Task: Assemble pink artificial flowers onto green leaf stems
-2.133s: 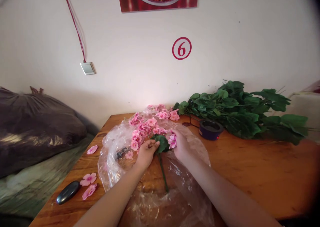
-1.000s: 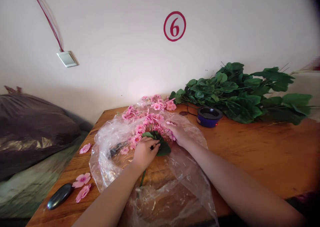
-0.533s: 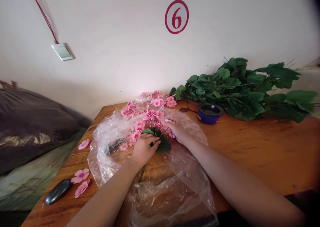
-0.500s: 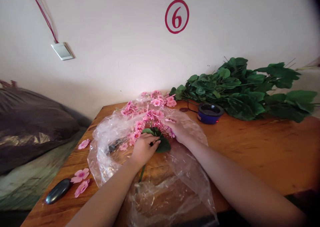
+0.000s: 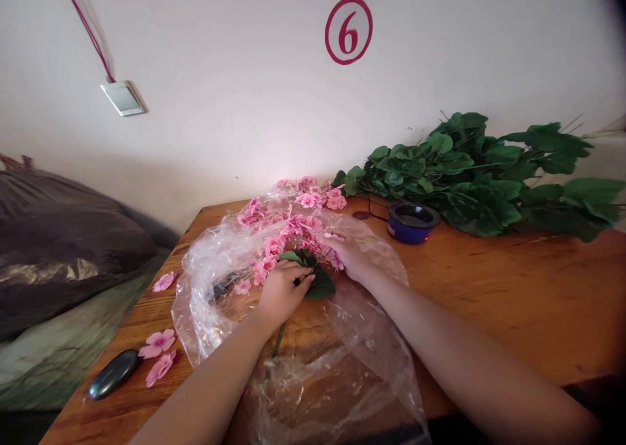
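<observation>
On the clear plastic bag (image 5: 342, 380), the grip of the left hand (image 5: 282, 295) curls shut on the green stem (image 5: 278, 339) of a pink artificial blossom spray (image 5: 298, 236), which runs lengthwise away from it, its blossoms under the open right hand (image 5: 352, 257).

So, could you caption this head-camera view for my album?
Left hand grips a leafy stem of artificial pink blossoms on clear plastic, right hand touching the blossoms.

the desk (image 5: 508, 301) is orange-brown with streaky wood grain; on it, the blossoms (image 5: 298, 233) are pink with deeper magenta centres, the leaves (image 5: 440, 177) deep green, and the bowl (image 5: 405, 234) blue, black inside.
</observation>
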`<state>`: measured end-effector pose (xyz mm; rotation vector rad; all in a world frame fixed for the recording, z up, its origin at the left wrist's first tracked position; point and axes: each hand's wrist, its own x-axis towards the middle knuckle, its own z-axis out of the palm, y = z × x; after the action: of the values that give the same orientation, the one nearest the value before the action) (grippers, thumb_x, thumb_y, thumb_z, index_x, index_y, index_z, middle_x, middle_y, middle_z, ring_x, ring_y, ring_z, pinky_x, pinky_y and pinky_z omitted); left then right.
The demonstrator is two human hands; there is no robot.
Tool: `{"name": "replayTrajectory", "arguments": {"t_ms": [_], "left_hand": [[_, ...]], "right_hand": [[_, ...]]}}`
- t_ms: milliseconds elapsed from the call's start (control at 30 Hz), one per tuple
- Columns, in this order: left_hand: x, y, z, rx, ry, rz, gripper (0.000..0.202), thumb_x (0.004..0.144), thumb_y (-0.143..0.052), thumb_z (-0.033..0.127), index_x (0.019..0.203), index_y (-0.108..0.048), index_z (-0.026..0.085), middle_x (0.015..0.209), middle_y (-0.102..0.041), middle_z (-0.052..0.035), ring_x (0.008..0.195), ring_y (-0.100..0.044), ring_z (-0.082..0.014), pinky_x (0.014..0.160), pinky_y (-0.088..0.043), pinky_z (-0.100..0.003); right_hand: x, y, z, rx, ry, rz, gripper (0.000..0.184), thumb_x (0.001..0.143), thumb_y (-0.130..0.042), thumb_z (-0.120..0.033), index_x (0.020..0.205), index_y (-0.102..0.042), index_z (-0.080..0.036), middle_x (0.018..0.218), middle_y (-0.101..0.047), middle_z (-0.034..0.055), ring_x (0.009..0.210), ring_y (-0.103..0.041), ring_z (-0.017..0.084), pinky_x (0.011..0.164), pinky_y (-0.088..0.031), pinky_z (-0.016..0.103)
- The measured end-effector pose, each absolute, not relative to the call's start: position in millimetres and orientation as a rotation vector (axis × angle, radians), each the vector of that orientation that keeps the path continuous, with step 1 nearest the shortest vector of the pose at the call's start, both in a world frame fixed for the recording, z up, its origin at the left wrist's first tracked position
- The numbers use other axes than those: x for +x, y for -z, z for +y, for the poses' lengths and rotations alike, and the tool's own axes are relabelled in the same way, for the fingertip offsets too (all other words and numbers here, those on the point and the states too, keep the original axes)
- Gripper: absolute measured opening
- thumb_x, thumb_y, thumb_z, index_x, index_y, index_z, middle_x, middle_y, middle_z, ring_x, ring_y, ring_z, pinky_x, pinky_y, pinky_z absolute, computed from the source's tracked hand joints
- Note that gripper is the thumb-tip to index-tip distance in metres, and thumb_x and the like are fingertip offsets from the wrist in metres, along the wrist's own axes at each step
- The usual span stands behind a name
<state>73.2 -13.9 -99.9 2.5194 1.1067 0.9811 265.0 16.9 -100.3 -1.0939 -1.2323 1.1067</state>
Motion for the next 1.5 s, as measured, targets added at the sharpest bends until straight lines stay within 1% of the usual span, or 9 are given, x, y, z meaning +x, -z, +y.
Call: {"name": "replayTrajectory", "arguments": {"t_ms": [167, 433, 567, 667, 733, 900, 1100, 1233, 1500], "left_hand": [[72, 97, -16, 2.568, -0.927, 1.082, 0.012, 0.089, -0.065, 0.020, 0.088, -0.076, 0.020, 0.081, -0.073, -0.0050, 0.076, -0.062, -0.0174, 0.073, -0.046, -0.031], [72, 96, -16, 2.486, -0.982, 1.036, 0.016, 0.092, -0.062, 0.026, 0.090, -0.077, 0.020, 0.082, -0.073, -0.0050, 0.076, -0.062, -0.0173, 0.073, -0.047, -0.031], [71, 98, -15, 2.311, -1.095, 1.099, 0.019, 0.092, -0.062, 0.031, 0.088, -0.076, 0.020, 0.082, -0.072, -0.0043, 0.078, -0.064, -0.0171, 0.074, -0.048, -0.029], [70, 97, -15, 2.238, -1.110, 1.133, 0.022, 0.092, -0.060, 0.033, 0.085, -0.075, 0.020, 0.080, -0.072, -0.0030, 0.077, -0.064, -0.0168, 0.071, -0.047, -0.028], [70, 97, -16, 2.221, -1.095, 1.164, 0.026, 0.093, -0.057, 0.035, 0.081, -0.074, 0.020, 0.075, -0.070, -0.0019, 0.072, -0.062, -0.0162, 0.067, -0.046, -0.027], [69, 96, -17, 2.245, -1.022, 1.206, 0.031, 0.094, -0.055, 0.036, 0.074, -0.072, 0.019, 0.069, -0.067, 0.0000, 0.066, -0.059, -0.0144, 0.063, -0.043, -0.025], [71, 98, -18, 2.245, -1.010, 1.227, 0.026, 0.092, -0.057, 0.033, 0.075, -0.070, 0.019, 0.072, -0.068, -0.0012, 0.070, -0.060, -0.0151, 0.066, -0.043, -0.025], [72, 101, -17, 2.241, -0.989, 1.246, 0.024, 0.090, -0.057, 0.029, 0.071, -0.068, 0.018, 0.070, -0.066, -0.0013, 0.069, -0.059, -0.0149, 0.064, -0.042, -0.025], [72, 104, -15, 2.165, -0.976, 1.242, 0.026, 0.088, -0.058, 0.029, 0.065, -0.064, 0.018, 0.065, -0.061, -0.0002, 0.064, -0.055, -0.0140, 0.061, -0.041, -0.024]], "right_hand": [[262, 103, 16, -1.094, -1.055, -1.176, 0.022, 0.073, -0.064, -0.042, 0.080, -0.058, -0.021, 0.054, -0.049, -0.0065, 0.043, -0.039, 0.011, 0.043, -0.029, 0.024], [256, 93, 6, -1.210, -1.006, -1.190, 0.040, 0.077, -0.063, -0.044, 0.108, -0.063, -0.020, 0.064, -0.061, -0.0019, 0.051, -0.052, 0.015, 0.049, -0.039, 0.025], [263, 80, 0, -1.133, -0.977, -1.327, 0.044, 0.078, -0.068, -0.045, 0.116, -0.064, -0.024, 0.088, -0.071, 0.0040, 0.079, -0.065, 0.023, 0.065, -0.049, 0.029], [274, 71, 0, -1.094, -0.956, -1.493, 0.056, 0.071, -0.077, -0.040, 0.124, -0.063, -0.029, 0.115, -0.069, 0.0061, 0.106, -0.062, 0.028, 0.082, -0.050, 0.034], [281, 67, 1, -1.131, -0.951, -1.545, 0.061, 0.066, -0.081, -0.037, 0.124, -0.064, -0.030, 0.123, -0.066, 0.0063, 0.112, -0.060, 0.029, 0.088, -0.049, 0.037], [287, 60, 1, -1.157, -0.930, -1.544, 0.043, 0.060, -0.084, -0.027, 0.101, -0.073, -0.026, 0.101, -0.072, 0.0074, 0.094, -0.064, 0.029, 0.076, -0.049, 0.036], [281, 65, 6, -1.102, -0.942, -1.623, 0.021, 0.062, -0.080, -0.024, 0.082, -0.072, -0.022, 0.082, -0.069, 0.0036, 0.076, -0.061, 0.023, 0.065, -0.045, 0.031], [280, 73, 11, -1.137, -0.954, -1.555, 0.026, 0.056, -0.081, -0.021, 0.080, -0.072, -0.022, 0.081, -0.069, 0.0031, 0.075, -0.060, 0.022, 0.062, -0.043, 0.029], [279, 77, 12, -1.119, -0.971, -1.601, 0.022, 0.058, -0.078, -0.021, 0.079, -0.072, -0.022, 0.076, -0.067, 0.0003, 0.072, -0.058, 0.021, 0.061, -0.042, 0.028]]}}
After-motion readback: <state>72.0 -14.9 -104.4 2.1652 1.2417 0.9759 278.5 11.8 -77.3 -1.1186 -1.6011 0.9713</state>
